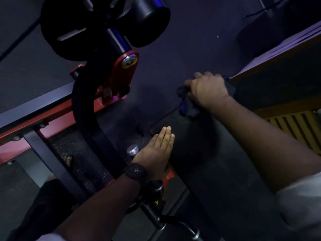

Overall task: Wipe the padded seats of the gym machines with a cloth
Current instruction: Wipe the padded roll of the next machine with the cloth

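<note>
Your right hand has its grip curled round a dark cloth. The fingers are bunched over the fabric, which spills out below the knuckles and again behind the wrist. That grip sits at the far end of the black padded seat, with the cloth touching the pad's upper corner.

Nearer to you than that grip, and to its left, your left hand lies flat on the same pad near its left edge. Its fingers are straight and pressed together, holding nothing. A black wristwatch sits on that wrist, and a silver knob stands just beside the left hand's outer edge.

Beyond the left hand, up and to its left, a red bracket carries a black arm that ends in a round roller pad. Dark rubber floor lies past the cloth-holding grip. To the right of that grip, a yellowish slatted panel runs alongside the seat. A white sleeve covers your right upper arm.

The lighting is dim, so the cloth's colour is hard to tell beyond dark with a bluish edge.
</note>
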Demonstrator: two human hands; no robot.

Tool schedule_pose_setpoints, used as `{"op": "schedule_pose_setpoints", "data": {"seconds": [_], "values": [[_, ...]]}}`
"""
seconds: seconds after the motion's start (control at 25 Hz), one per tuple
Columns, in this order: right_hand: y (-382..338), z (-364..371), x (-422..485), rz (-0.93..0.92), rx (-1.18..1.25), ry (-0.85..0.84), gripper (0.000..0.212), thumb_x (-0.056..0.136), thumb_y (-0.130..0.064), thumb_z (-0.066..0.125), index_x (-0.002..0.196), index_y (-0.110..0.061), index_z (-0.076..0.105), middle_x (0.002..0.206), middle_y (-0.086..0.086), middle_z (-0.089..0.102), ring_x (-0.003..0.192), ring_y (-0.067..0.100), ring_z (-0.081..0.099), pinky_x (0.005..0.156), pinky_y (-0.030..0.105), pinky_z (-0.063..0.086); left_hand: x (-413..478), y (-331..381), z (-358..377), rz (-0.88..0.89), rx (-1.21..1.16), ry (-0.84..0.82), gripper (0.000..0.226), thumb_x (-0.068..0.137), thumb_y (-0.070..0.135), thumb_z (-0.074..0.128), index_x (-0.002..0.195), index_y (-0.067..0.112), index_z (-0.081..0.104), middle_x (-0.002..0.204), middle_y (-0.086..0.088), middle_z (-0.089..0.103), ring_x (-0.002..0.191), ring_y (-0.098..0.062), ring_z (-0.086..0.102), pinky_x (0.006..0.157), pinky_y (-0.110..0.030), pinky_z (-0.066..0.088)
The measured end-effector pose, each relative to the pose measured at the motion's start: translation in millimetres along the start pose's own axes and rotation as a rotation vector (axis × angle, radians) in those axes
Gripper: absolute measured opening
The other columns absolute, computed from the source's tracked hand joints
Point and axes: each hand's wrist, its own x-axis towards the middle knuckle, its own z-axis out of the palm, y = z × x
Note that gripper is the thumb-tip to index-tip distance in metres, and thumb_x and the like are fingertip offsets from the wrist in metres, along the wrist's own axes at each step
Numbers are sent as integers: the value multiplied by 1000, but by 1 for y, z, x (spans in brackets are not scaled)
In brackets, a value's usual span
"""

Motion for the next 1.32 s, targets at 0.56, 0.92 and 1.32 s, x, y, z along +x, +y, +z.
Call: {"op": "schedule_pose_setpoints", "data": {"seconds": [0.56,0.92,1.32], "values": [[-53,11,-46,216,496,176,36,95,-25,53,131,-22,55,123,15,58,110,38,55,95,46,42,6,-19,-55,-452,-956,241,51,84,17,48,132,10,65,141,-7,60,131,-21,56,112,-17,31],[-116,-52,-76,830,1990,394,35,94,-18,54,127,-29,57,102,-11,66,85,4,64,74,22,54,5,-93,-143,-492,-1336,137,57,75,55,75,124,27,67,117,8,73,112,-12,68,102,-44,52],[-149,-123,-120,409,2656,258,47,83,-37,73,127,-25,61,118,5,73,107,23,70,90,43,58,-56,-103,-244,-495,-1312,594,21,91,18,70,108,7,67,101,-8,73,93,-18,68,87,-42,56]]}}
